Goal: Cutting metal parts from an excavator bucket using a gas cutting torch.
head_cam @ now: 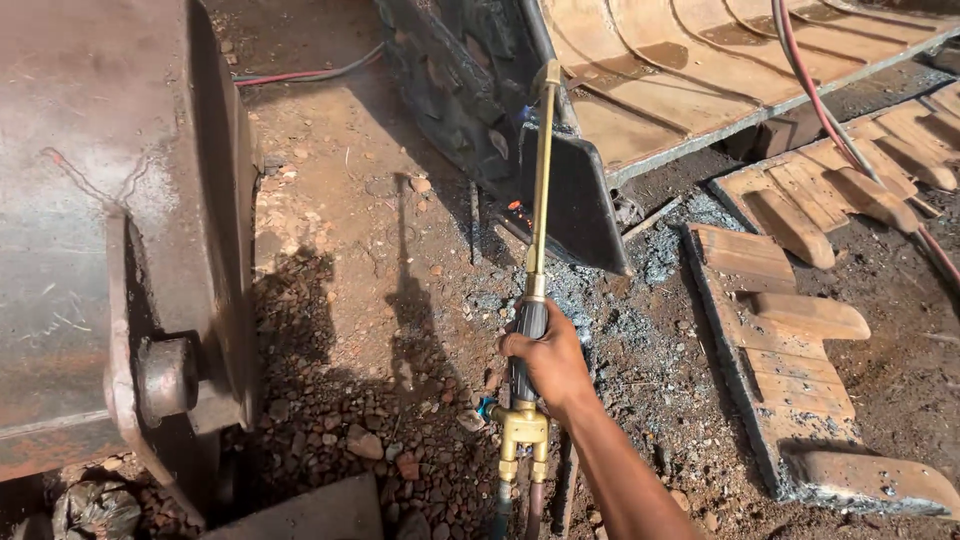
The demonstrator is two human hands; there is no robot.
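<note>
1. Nearest the camera, the brass valve block (524, 430) and two hoses (518, 505) hang from the torch's tail, so its rear likely drags and feels heavy.
2. The right hand (545, 362) wraps closed around the cutting torch (537, 250) at its dark grip, the natural place to hold this stiff, long tool.
3. The forearm runs up from the lower right, wrist straight, and the brass tube points away.
4. The tip sits at a dark steel plate (575, 205), where small sparks glow, above the gravel ground (370, 300).
5. The left hand is out of view.
</note>
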